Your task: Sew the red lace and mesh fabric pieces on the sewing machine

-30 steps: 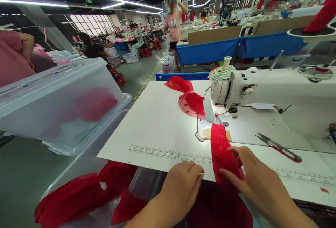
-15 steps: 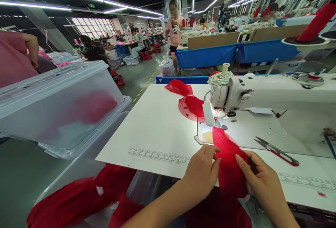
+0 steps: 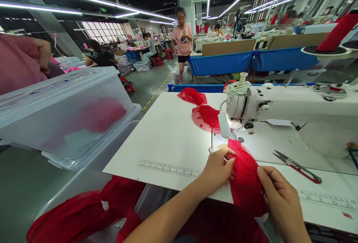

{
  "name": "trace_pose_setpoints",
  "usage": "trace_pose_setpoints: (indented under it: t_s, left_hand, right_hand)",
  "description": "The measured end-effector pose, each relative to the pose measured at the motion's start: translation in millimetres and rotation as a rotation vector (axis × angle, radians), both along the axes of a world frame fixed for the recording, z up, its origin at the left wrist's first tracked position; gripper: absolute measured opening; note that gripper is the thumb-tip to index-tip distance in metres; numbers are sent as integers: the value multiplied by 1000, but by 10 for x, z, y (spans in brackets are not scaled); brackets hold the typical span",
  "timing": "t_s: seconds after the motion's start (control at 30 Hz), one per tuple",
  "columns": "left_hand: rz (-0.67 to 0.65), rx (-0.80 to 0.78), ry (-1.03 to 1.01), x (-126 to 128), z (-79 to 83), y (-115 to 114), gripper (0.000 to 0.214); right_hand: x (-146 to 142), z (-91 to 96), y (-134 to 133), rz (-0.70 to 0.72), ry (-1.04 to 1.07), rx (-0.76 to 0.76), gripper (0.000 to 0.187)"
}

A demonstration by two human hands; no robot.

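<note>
Red fabric piece held at the near edge of the white surface. Left hand pinches its left edge; right hand grips its right side. Top end lies just before the sewing machine. Snips lie apart, to the right. Clear bin stands at left.

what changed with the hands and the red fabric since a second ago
The left hand left the edge of the table, moved toward the sewing machine and took hold of the red fabric. The right hand, earlier flat on it, now grips its other side, bunching it between them. The thread snips, the red pieces behind the machine and the clear bin stayed put.
</note>
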State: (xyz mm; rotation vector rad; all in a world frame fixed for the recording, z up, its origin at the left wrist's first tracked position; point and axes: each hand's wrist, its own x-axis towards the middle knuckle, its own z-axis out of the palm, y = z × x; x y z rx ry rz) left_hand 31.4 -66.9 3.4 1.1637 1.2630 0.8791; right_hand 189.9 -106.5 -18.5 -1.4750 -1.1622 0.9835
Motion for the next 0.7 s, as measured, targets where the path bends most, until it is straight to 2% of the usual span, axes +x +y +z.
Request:
trace_pose_setpoints:
  t_s: [0.13,0.23,0.33,0.43,0.53,0.6,0.7]
  left_hand:
    - [-85,-111,-29,0,48,29,32]
    - [-133,-207,-61,-8,51,26,40]
    - [-115,-213,-143,-40,49,7,44]
    - [-81,-200,-208,-76,49,-12,46]
    - [-24,-178,-250,-82,27,-24,47]
    - [-9,-172,-274,-64,-1,-30,47]
    - [-23,-127,-294,-25,-40,-40,42]
  right_hand:
    - [-146,34,-45,34,23,37,38]
    - [-241,42,-82,59,56,42,37]
    - [-228,50,-52,79,128,1,37]
    - [-136,80,42,125,304,-112,42]
    - [-63,109,139,89,444,-145,47]
    - [-53,108,185,59,395,-116,47]
    - [-73,82,239,112,133,-72,50]
